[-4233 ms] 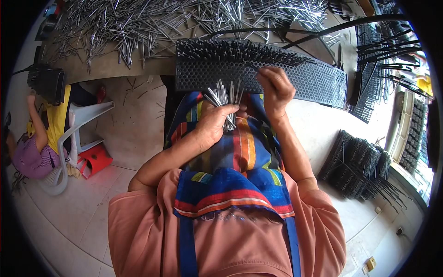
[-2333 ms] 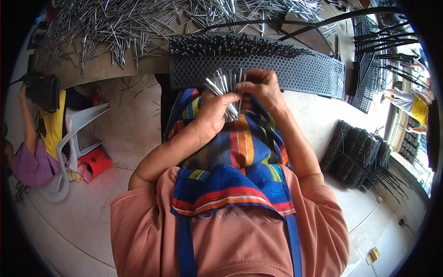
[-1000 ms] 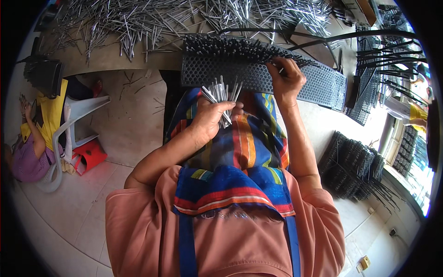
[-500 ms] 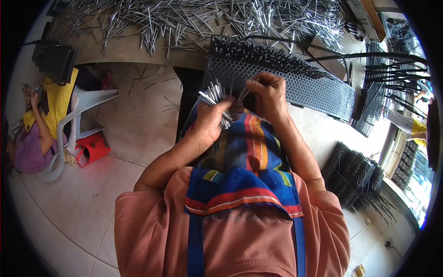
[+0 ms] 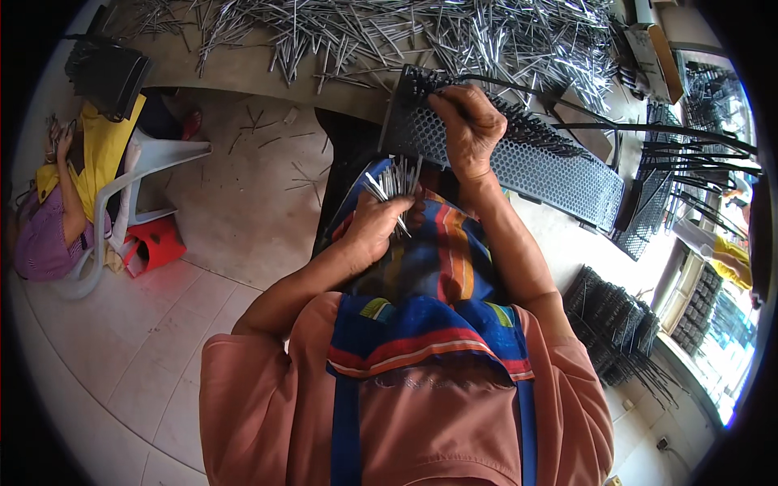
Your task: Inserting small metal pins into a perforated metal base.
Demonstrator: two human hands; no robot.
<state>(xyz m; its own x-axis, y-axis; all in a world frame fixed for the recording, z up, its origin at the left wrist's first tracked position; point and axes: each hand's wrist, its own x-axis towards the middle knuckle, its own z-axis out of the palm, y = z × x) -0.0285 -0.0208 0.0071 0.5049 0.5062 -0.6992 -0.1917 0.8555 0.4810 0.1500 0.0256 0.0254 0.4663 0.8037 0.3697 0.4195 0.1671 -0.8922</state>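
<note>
My left hand (image 5: 375, 225) is closed round a bundle of thin silver metal rods (image 5: 394, 178), held above my lap on the striped apron (image 5: 450, 243). The upper ends of the rods fan out past my fingers. My right hand (image 5: 474, 134) is over the left part of a dark perforated metal rack (image 5: 535, 172), its fingers pinched near the holes. Whatever is between those fingertips is hidden by the hand. Rows of rods (image 5: 531, 121) stand in the holes along the rack's far side.
A big heap of loose silver rods (image 5: 356, 40) covers the table (image 5: 219, 77) ahead. Another person (image 5: 53, 235) sits at left in a pale plastic chair (image 5: 101, 223), near a red bag (image 5: 160, 245). Black racks (image 5: 612, 324) are stacked on the floor at right.
My right hand has moved up and away from beside the bundle to the rack's left part. My left hand still holds the rods. The view has shifted slightly.
</note>
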